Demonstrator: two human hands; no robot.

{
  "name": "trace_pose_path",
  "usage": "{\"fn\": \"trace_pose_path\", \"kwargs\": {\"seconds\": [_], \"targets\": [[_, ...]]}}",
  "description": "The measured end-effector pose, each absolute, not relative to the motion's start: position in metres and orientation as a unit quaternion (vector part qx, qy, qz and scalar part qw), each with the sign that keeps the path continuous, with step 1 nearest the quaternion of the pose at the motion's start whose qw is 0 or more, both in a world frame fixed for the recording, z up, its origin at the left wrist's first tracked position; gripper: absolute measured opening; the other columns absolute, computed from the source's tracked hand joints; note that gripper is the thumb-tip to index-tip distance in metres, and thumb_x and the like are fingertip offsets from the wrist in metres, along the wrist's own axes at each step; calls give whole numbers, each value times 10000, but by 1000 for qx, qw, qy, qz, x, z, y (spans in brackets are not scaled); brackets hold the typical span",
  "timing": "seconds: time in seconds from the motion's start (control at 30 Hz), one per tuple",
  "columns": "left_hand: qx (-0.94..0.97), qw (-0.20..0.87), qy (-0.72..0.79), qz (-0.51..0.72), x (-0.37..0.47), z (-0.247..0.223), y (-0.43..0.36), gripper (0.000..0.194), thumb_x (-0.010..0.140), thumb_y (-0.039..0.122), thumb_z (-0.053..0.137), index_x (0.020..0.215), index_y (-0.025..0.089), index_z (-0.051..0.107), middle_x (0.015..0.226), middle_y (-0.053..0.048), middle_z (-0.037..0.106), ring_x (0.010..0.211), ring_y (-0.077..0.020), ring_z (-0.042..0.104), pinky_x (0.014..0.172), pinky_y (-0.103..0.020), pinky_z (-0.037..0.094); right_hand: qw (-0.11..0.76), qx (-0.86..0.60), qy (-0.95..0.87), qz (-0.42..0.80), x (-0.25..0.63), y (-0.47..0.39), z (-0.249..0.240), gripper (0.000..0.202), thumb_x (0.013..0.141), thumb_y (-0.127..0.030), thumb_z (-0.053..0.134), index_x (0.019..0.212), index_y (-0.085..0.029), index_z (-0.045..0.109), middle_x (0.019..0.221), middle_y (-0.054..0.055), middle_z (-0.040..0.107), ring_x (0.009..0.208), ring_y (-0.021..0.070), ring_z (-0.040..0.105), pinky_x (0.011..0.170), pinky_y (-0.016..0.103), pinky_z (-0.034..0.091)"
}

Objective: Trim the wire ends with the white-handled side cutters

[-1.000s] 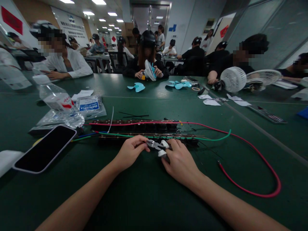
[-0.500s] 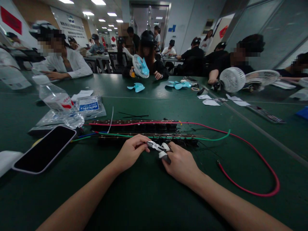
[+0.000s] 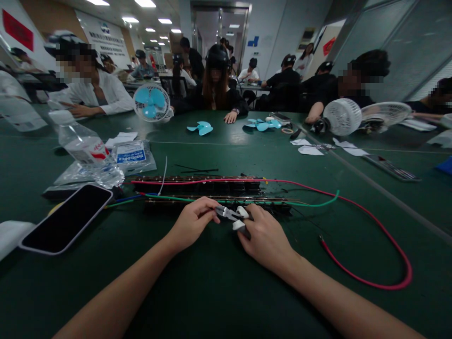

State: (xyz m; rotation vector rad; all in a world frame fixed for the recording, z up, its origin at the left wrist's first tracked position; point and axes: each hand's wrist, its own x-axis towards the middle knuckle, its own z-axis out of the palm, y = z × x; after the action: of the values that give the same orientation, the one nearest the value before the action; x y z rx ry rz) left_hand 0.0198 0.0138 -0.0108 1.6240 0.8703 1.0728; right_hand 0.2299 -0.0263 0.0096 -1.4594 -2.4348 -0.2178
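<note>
My right hand (image 3: pixel 266 235) is closed around the white and grey handles of small pliers (image 3: pixel 228 213), whose jaws point left. At the jaw tips, my left hand (image 3: pixel 194 221) pinches something too small to make out. Just beyond both hands lie two long black strips with metal contacts, a back one (image 3: pixel 226 185) and a front one (image 3: pixel 165 203). A red cable (image 3: pixel 376 219) runs along the back strip and curls round at the right. Along the front strip lies a green wire (image 3: pixel 323 202). A white cable tie (image 3: pixel 163 175) stands up at the left.
At the left are a phone (image 3: pixel 67 219), a plastic bottle (image 3: pixel 83 148) and a labelled plastic bag (image 3: pixel 131 153). Across the green table (image 3: pixel 219 292), people sit with a blue-bladed fan (image 3: pixel 151 102), loose blue blades (image 3: pixel 200 127) and white fan parts (image 3: pixel 342 117).
The person opposite has moved the blue-bladed fan to the left and lowered a hand onto the table. My hands and the pliers have hardly moved.
</note>
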Motion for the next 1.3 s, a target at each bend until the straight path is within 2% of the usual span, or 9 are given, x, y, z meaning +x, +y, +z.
{"fn": "trace_pose_path", "kwargs": {"seconds": [0.33, 0.67, 1.0, 1.13, 1.3], "targets": [[650, 502, 348, 452, 21, -14, 14, 109, 856, 111, 559, 925, 142, 638, 1025, -59, 615, 745, -130, 662, 733, -295, 529, 140, -508, -847, -65, 229, -25, 10, 116, 802, -233, 615, 777, -134, 670, 998, 133, 555, 915, 248, 517, 787, 383, 462], [673, 478, 345, 447, 20, -12, 15, 115, 857, 93, 557, 893, 141, 655, 1027, -75, 626, 760, -145, 654, 736, -315, 545, 131, -518, -843, -70, 231, -27, 7, 181, 807, -273, 616, 691, -148, 676, 883, 97, 592, 747, 182, 535, 646, 307, 438], [677, 472, 351, 443, 20, -11, 14, 115, 862, 103, 559, 893, 141, 663, 1023, -73, 625, 802, -150, 653, 754, -310, 542, 138, -519, -841, -62, 229, -29, 9, 205, 803, -259, 613, 633, -155, 658, 818, 72, 594, 684, 153, 525, 572, 269, 405], [663, 488, 347, 450, 21, -12, 14, 116, 862, 106, 554, 909, 142, 654, 1027, -70, 621, 757, -135, 654, 738, -304, 539, 140, -516, -843, -63, 229, -28, 10, 168, 793, -236, 620, 657, -146, 660, 863, 89, 581, 741, 175, 522, 645, 301, 435], [662, 482, 350, 455, 20, -15, 15, 122, 850, 91, 563, 902, 148, 657, 1030, -69, 630, 771, -142, 660, 752, -310, 538, 137, -517, -842, -63, 228, -26, 12, 121, 804, -231, 608, 769, -135, 672, 1013, 137, 560, 930, 249, 518, 775, 372, 448]]}}
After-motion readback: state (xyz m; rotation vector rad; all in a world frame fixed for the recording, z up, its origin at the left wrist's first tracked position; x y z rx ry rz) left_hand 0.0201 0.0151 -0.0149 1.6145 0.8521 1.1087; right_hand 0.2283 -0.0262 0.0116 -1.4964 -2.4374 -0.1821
